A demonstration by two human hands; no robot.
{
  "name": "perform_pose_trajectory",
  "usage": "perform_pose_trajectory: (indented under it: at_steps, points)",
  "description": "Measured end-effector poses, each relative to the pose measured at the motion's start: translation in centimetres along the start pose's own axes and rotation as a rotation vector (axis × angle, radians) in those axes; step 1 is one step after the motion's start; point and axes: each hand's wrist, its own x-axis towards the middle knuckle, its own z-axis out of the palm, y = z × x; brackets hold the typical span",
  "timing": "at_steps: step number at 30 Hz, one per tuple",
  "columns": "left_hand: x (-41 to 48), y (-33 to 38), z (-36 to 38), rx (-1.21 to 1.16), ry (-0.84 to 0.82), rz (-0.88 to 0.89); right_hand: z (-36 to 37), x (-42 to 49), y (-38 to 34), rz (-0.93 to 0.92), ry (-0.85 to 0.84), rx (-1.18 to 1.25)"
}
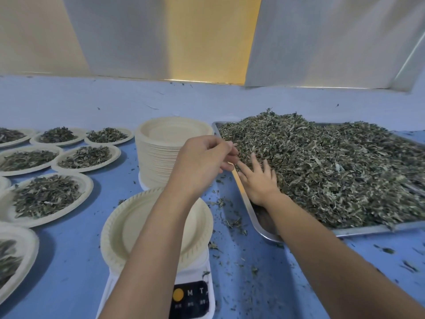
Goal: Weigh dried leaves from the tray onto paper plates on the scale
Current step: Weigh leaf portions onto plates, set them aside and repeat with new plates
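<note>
Head view: my right fingers lie spread on the leaves to gather a scoop; left fingers curl just beside. Holding anything? Can't tell.

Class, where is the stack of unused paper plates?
In the head view's middle, the stack stands on the blue table, behind the scale and left of the tray.

A blue tabletop spreads beneath the fingers. Well beyond them stand white panels, with a warm yellow strip glowing between.
</note>
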Motion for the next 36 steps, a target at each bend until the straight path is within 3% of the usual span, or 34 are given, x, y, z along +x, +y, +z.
perform_pose_trajectory:
  at_steps: [3, 9, 16, 24, 28, 32, 36]
  points:
    - [0.0, -0.1, 0.2, 0.003, -0.005, 0.016, -0.3, 0.0, 0.2, -0.019, -0.070, 0.007]
    - [0.0, -0.1, 0.3, -0.012, -0.012, 0.128, -0.7, -0.9, -0.2, -0.055, 0.190, -0.158]
    - [-0.1, -0.4, 0.5, 0.040, -0.067, 0.181, -1.0, -0.8, -0.3, -0.033, -0.062, -0.204]
    - [0.0, -0.8, 1.3, 0.014, 0.051, 0.098, -1.6, -1.4, -1.9, -0.050, -0.023, -0.365]
    - [-0.1, -0.7, 2.2, -0.280, 0.164, -0.142, -1.7, -1.3, -1.2, -0.049, 0.045, -0.196]
    - [0.9, -1.0, 4.0, -0.698, 0.227, -0.441, -2.8, -1.4, -0.2, 0.086, 0.321, 0.322]
    - [1.7, -2.1, 7.0, -0.810, 0.199, -0.569, -4.3, -2.1, 0.5, 0.188, 0.502, 0.731]
